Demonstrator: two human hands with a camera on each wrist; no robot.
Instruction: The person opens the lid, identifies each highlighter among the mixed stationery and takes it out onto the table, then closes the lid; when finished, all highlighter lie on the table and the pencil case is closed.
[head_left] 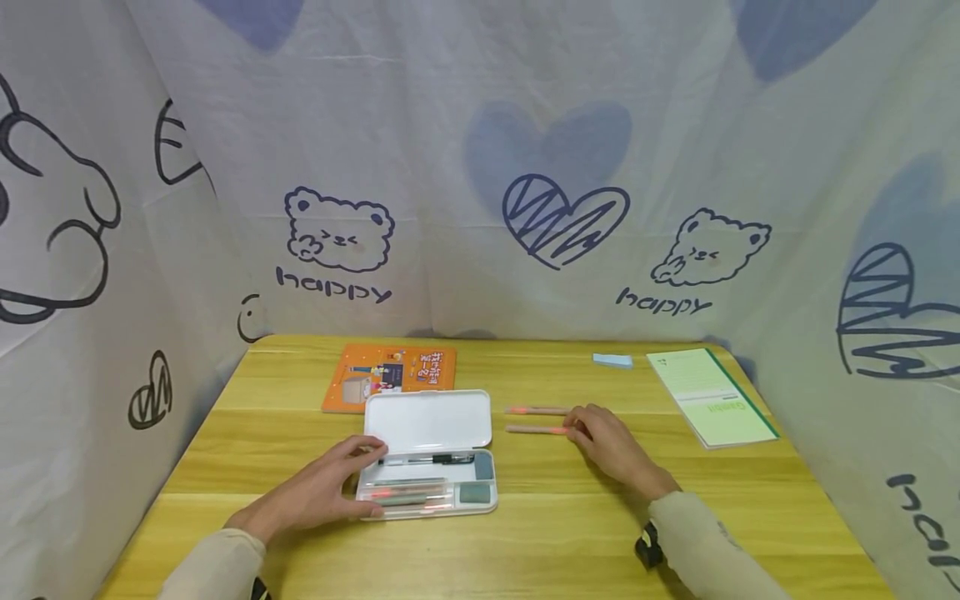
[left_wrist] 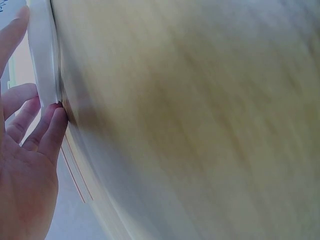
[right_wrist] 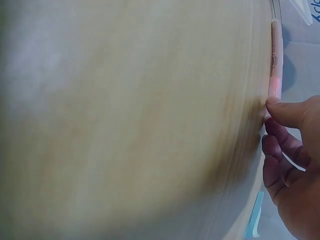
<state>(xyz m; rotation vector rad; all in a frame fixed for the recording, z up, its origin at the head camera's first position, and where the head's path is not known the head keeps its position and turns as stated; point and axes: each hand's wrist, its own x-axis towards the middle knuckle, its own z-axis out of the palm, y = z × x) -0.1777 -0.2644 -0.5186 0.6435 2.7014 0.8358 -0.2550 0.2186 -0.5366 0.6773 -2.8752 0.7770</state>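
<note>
A white pencil case [head_left: 429,421] stands with its lid up in front of me, a black pen [head_left: 450,458] and several slim pens [head_left: 408,493] lying inside. My left hand [head_left: 318,492] holds its left end, thumb at the front corner and fingers near the hinge. In the left wrist view, the left hand [left_wrist: 32,145] has fingertips against the white case wall [left_wrist: 44,55]. To the right of the case lie two pale pink pens, a far one [head_left: 536,410] and a near one [head_left: 534,429]. My right hand [head_left: 609,442] pinches the right end of the near pen [right_wrist: 275,60].
Behind the case lies an orange booklet [head_left: 390,367], partly covered by the lid. A small light-blue piece [head_left: 612,361] and a pale green notepad [head_left: 708,396] lie at the back right. Printed cloth hangs [head_left: 450,250] around the wood-grain table [head_left: 540,542].
</note>
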